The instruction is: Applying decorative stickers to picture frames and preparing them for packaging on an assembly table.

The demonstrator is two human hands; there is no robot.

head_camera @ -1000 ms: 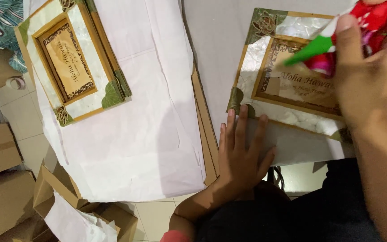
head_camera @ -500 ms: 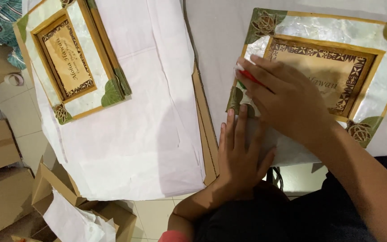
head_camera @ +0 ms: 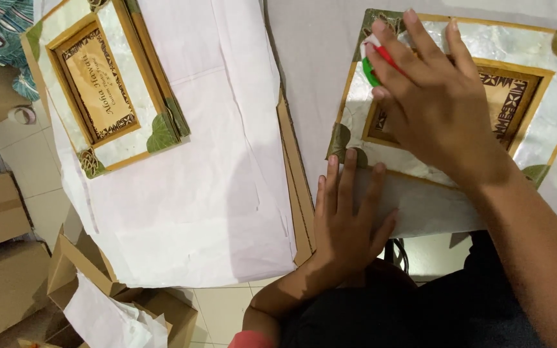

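My right hand [head_camera: 433, 96] grips a small red, white and green tool [head_camera: 376, 59] and presses it against the upper left part of a framed wooden plaque [head_camera: 517, 58] with a pearly border and green leaf corners. My left hand [head_camera: 349, 219] lies flat, fingers spread, on the white paper at the plaque's near edge, touching its lower left corner. The hand covers most of the tool, so its shape is unclear.
A second, similar plaque [head_camera: 101, 84] lies on white wrapping paper [head_camera: 207, 206] to the left. A strip of brown cardboard [head_camera: 294, 174] runs between the two. Open cardboard boxes [head_camera: 8, 258] with paper stand on the tiled floor at lower left.
My right hand came down from the upper right with the tool, crossed the plaque and now rests at its upper left corner. My left hand stayed flat in place.
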